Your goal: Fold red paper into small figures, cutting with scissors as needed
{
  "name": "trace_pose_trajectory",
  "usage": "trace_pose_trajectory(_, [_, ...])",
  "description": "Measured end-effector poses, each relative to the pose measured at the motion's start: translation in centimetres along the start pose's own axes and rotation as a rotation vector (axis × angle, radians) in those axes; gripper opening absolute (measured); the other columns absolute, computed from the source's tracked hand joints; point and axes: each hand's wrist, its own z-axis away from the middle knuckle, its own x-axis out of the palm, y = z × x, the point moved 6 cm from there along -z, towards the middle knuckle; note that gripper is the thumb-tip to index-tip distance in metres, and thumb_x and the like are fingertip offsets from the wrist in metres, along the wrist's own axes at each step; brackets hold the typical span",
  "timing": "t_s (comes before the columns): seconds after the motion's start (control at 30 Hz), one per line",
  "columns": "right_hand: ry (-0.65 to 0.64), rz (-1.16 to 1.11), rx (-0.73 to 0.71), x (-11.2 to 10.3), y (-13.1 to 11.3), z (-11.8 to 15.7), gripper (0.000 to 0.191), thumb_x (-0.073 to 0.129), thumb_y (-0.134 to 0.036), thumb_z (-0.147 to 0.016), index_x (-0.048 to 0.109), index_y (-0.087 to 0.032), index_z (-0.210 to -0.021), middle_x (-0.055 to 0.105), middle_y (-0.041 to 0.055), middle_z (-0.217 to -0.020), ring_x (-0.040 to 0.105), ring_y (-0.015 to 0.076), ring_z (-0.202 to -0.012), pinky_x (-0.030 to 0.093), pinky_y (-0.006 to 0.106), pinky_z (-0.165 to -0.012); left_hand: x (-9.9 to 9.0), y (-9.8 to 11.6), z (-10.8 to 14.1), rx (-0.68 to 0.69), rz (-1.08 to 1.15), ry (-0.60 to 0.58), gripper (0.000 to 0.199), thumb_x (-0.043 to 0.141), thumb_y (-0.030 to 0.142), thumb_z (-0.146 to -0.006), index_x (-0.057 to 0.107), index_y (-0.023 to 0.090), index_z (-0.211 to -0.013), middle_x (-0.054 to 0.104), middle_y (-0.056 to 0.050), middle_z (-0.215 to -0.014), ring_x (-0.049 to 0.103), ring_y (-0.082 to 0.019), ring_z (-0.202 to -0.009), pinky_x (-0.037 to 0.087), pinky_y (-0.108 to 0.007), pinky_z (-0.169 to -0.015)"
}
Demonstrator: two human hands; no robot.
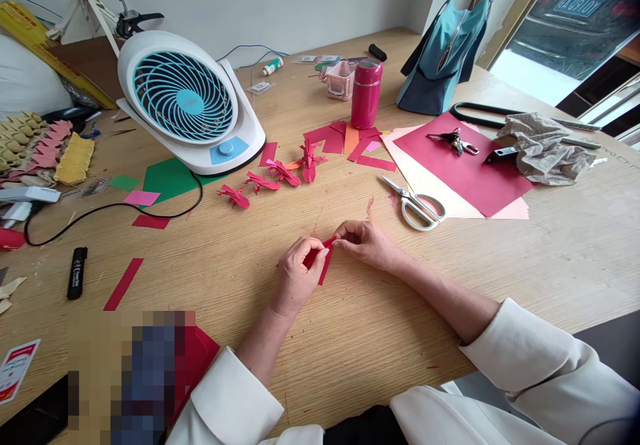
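A small folded piece of red paper (324, 270) is pinched between my two hands above the wooden table. My left hand (299, 273) grips its left side with thumb and fingers closed, hiding part of it. At its upper right tip, my right hand (364, 243) pinches the paper between thumb and forefinger. Beyond my hands stand several small red folded-paper figures (287, 173) in a slanting row. White-handled scissors (419, 210) lie to the right of my right hand, blades partly apart.
A white and blue fan (185, 98) stands at back left, its black cord (120, 206) looping over the table. A pink flask (367, 95), a blue bag (445, 65) and red paper sheets (467, 171) sit at back right. A black marker (77, 273) and red strip (124, 283) lie left.
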Motion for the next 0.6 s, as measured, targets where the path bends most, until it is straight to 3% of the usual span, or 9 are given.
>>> trace_pose_trajectory(0.6, [0.007,0.003,-0.015,0.07,-0.41,0.08,0.032,0.066,-0.045,-0.084,0.067,-0.014,-0.083,0.052,-0.003,-0.06,0.038,0.0081,-0.054,0.029,0.022,-0.051,0.16,-0.38,0.21,-0.011,-0.027,-0.027,0.01,0.057,0.024,-0.092,0.061,0.021,-0.084,0.072,0.0,-0.083,0.064,-0.011,-0.07,0.047,-0.022,-0.068])
